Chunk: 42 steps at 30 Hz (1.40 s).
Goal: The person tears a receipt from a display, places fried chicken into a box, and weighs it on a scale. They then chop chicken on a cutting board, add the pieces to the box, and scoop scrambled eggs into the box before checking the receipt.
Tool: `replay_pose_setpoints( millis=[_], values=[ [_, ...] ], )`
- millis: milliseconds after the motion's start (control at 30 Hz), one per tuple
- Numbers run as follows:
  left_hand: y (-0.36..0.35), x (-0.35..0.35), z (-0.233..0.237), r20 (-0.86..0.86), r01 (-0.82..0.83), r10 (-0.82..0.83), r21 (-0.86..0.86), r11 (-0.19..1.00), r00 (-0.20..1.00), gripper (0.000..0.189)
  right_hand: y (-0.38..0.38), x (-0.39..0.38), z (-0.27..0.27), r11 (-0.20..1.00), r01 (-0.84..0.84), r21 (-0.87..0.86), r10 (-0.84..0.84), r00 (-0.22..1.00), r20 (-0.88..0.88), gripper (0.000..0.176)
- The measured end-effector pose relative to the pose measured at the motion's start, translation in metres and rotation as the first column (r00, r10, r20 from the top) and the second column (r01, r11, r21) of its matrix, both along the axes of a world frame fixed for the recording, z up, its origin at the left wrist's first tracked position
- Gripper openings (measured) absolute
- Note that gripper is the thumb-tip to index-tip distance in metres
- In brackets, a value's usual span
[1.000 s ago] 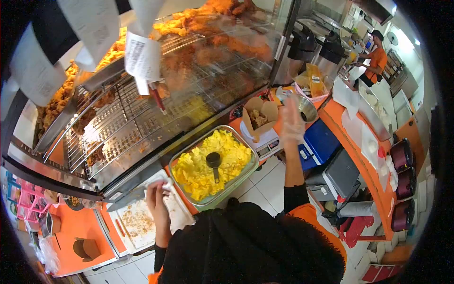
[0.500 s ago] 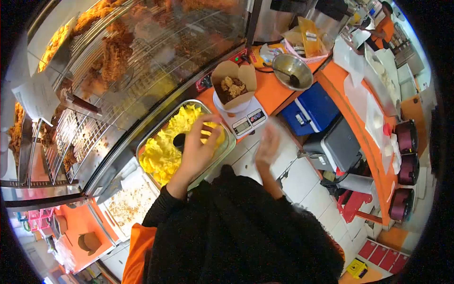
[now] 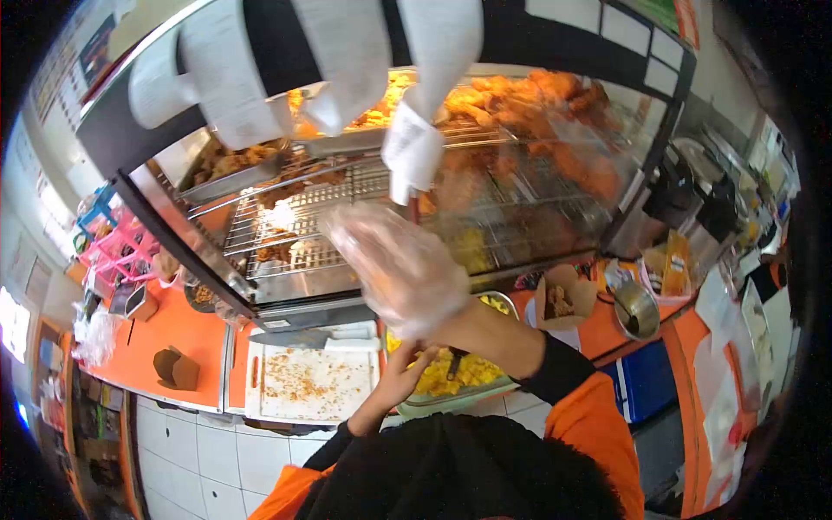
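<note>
My right hand (image 3: 407, 273), in a clear plastic glove, reaches up and leftward in front of the glass warming cabinet (image 3: 303, 308). It is smeared by motion; its fingers look stretched out and I see nothing in them. Below it, my bare left hand (image 3: 400, 377) hovers at the left side of a metal tray of yellow rice (image 3: 472, 381), fingers slightly bent and apart, holding nothing. A dark handle (image 3: 454, 364) stands in the rice. Inside the cabinet, fried chicken (image 3: 537, 91) lies on wire racks. An open paper box with fried pieces (image 3: 559, 302) stands right of the tray.
A white cutting board (image 3: 303, 386) with crumbs and a knife (image 3: 290, 338) lies left of the tray. Farther left sits a brown paper box (image 3: 176, 369). Paper slips (image 3: 412, 147) hang from the cabinet. A metal bowl (image 3: 637, 312) stands at right.
My view has turned left and up toward the cabinet. My right hand has swung from beside the scale across to the cabinet front. My left hand has moved from over the rice to the tray's left side.
</note>
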<state>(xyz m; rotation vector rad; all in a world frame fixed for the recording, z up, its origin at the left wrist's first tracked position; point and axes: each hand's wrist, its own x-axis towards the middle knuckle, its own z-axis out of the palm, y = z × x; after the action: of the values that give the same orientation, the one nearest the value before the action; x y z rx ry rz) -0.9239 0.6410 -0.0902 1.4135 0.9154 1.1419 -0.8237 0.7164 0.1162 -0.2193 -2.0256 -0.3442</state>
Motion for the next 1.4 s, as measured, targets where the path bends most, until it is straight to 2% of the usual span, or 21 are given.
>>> replay_pose_setpoints(
  millis=[100,133,167,200,267,333,367,567,800,833,967,1100,1133,1167,1200,1233,1300,1367,1400],
  values=[
    [-0.025,-0.048,0.014,0.076,-0.102,0.107,-0.067,0.992,0.991,0.021,0.024,-0.063,0.026,0.97,0.241,-0.004,-0.241,0.97,-0.02,0.05],
    [-0.036,-0.062,0.01,0.084,-0.144,0.152,-0.095,0.985,0.985,0.02,0.035,-0.08,0.032,0.862,0.506,0.021,-0.507,0.862,0.024,0.048],
    [-0.047,-0.075,0.006,0.09,-0.182,0.194,-0.126,0.975,0.977,0.02,0.049,-0.096,0.037,0.681,0.73,0.055,-0.732,0.679,0.055,0.046],
    [-0.056,-0.087,0.003,0.084,-0.22,0.234,-0.152,0.964,0.969,0.02,0.076,-0.109,0.054,0.646,0.732,-0.216,-0.635,0.672,0.382,0.045],
    [-0.072,-0.106,-0.001,0.074,-0.288,0.308,-0.202,0.936,0.949,0.019,0.096,-0.121,0.086,0.502,0.719,-0.481,-0.44,0.691,0.573,0.044],
    [-0.082,-0.12,-0.007,0.087,-0.322,0.346,-0.211,0.923,0.934,0.019,0.097,-0.117,0.104,0.516,0.656,-0.55,-0.493,0.753,0.436,0.045],
    [-0.086,-0.127,-0.009,0.089,-0.339,0.365,-0.217,0.915,0.927,0.019,0.132,-0.122,0.094,0.523,0.589,-0.616,-0.461,0.803,0.377,0.047],
    [-0.092,-0.166,-0.004,0.094,-0.425,0.446,-0.181,0.887,0.89,0.018,0.189,-0.132,0.091,0.615,0.563,-0.553,-0.566,0.803,0.188,0.047],
    [-0.094,-0.198,-0.009,0.065,-0.471,0.486,-0.166,0.866,0.871,0.019,0.225,-0.126,0.062,0.73,0.428,-0.533,-0.531,0.846,-0.048,0.051],
    [-0.094,-0.201,-0.011,0.064,-0.47,0.486,-0.175,0.865,0.872,0.019,0.22,-0.125,0.059,0.716,0.436,-0.545,-0.538,0.842,-0.034,0.052],
    [-0.089,-0.203,-0.013,0.056,-0.454,0.474,-0.21,0.866,0.879,0.019,0.114,-0.122,0.095,0.468,0.714,-0.52,-0.63,0.683,0.37,0.053],
    [-0.079,-0.194,-0.014,0.041,-0.408,0.424,-0.207,0.889,0.905,0.019,0.081,-0.141,0.073,0.429,0.847,-0.313,-0.733,0.529,0.427,0.051],
    [-0.076,-0.189,-0.011,0.029,-0.397,0.411,-0.209,0.894,0.911,0.018,0.096,-0.142,0.049,0.659,0.694,-0.289,-0.672,0.716,0.19,0.051],
    [-0.072,-0.185,-0.01,0.029,-0.381,0.395,-0.202,0.902,0.918,0.018,0.099,-0.138,0.032,0.838,0.509,-0.196,-0.526,0.849,-0.046,0.052],
    [-0.068,-0.18,-0.01,0.028,-0.363,0.375,-0.197,0.911,0.927,0.018,0.097,-0.128,0.013,0.904,0.408,-0.128,-0.419,0.905,-0.077,0.052],
    [-0.065,-0.174,-0.009,0.025,-0.338,0.35,-0.195,0.921,0.937,0.018,0.078,-0.117,0.002,0.95,0.305,-0.06,-0.31,0.945,-0.1,0.052],
    [-0.058,-0.159,-0.003,0.02,-0.312,0.322,-0.202,0.928,0.947,0.018,0.047,-0.103,-0.029,0.983,0.182,0.017,-0.171,0.95,-0.262,0.055],
    [-0.051,-0.146,-0.006,0.029,-0.264,0.275,-0.197,0.944,0.961,0.018,0.006,-0.071,-0.067,0.969,0.132,-0.207,-0.175,0.963,-0.204,0.052],
    [-0.049,-0.139,-0.005,0.001,-0.263,0.268,-0.185,0.947,0.963,0.019,-0.006,-0.055,-0.085,0.966,0.111,-0.235,-0.17,0.953,-0.25,0.048]
  ],
)
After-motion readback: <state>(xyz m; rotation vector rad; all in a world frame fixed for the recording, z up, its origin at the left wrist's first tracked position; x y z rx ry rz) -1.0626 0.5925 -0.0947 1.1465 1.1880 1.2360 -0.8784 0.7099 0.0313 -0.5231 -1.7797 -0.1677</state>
